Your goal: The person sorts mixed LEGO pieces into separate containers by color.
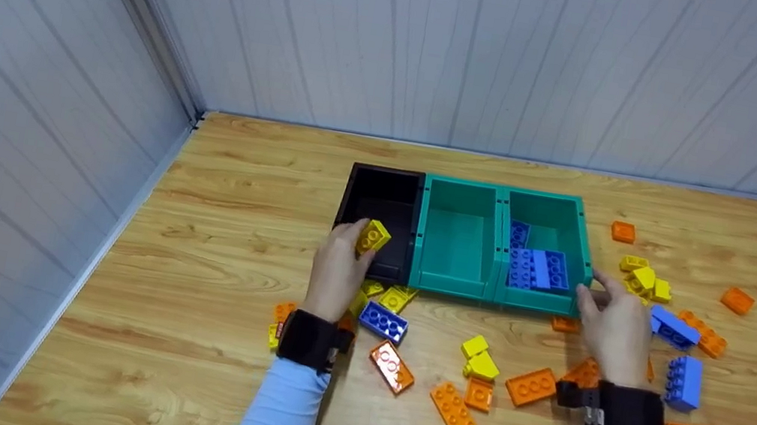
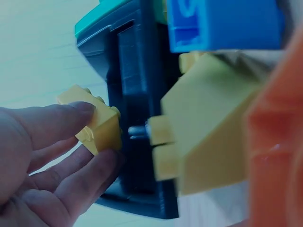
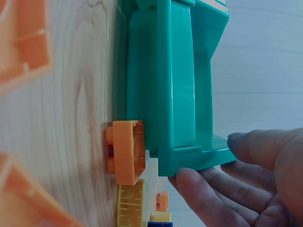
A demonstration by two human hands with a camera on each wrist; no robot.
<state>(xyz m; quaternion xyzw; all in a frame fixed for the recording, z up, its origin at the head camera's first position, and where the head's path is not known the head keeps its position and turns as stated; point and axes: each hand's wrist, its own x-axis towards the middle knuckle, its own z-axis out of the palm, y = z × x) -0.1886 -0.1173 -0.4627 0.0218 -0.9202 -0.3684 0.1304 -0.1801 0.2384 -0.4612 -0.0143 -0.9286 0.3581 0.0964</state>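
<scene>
My left hand pinches a yellow brick between thumb and fingers, at the front left of the black bin. In the left wrist view the yellow brick has its studs facing the bin. On the other side, my right hand grips the front right corner of the right green bin, thumb and fingertips at its rim and outer wall. Several blue bricks lie inside that bin. Left of it, joined in the same row, the middle green bin holds nothing.
Loose orange bricks, yellow bricks and a blue brick lie in front of the bins. More yellow bricks and a tall blue brick are spread at right. Pale walls enclose the wooden table.
</scene>
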